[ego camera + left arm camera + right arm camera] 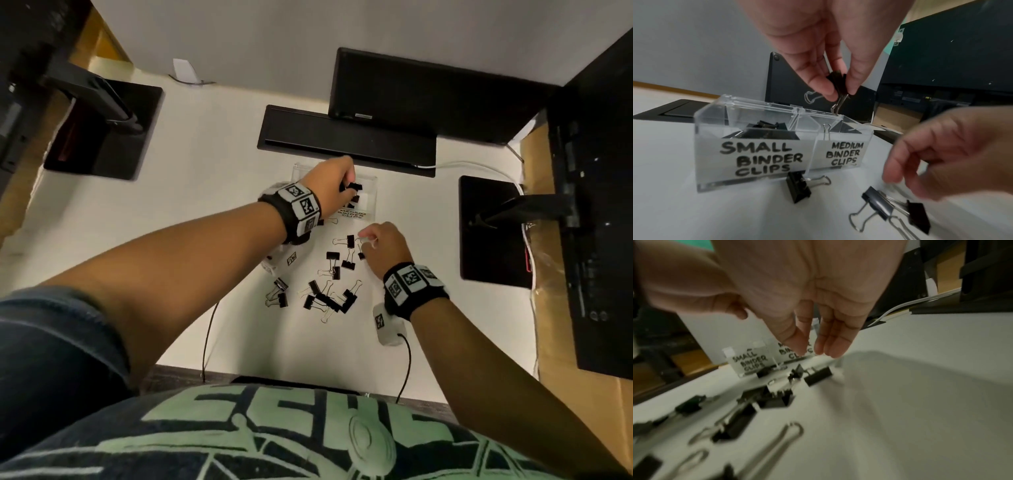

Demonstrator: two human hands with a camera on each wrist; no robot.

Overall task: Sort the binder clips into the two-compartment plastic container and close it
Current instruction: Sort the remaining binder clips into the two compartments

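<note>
A clear two-compartment container [711, 123] stands open on the white desk, labelled SMALL BINDER CLIPS on its left half and MEDIUM BINDER CLIPS on its right; several black clips lie inside. My left hand [839, 92] pinches a black binder clip [836, 81] between thumb and finger just above the medium compartment. In the head view the left hand [347, 186] is over the container [370, 202]. My right hand [368, 241] hovers with loosely curled fingers above loose clips [329, 298] scattered in front of the container and holds nothing. One clip [797, 186] lies against the container's front wall.
Black monitor bases stand at the left [102, 130] and right [493, 226]. A black desk cable flap [342, 140] and a dark flat device [428, 92] lie behind the container. A white cable [479, 168] runs at the back right. Cardboard [548, 308] borders the desk's right side.
</note>
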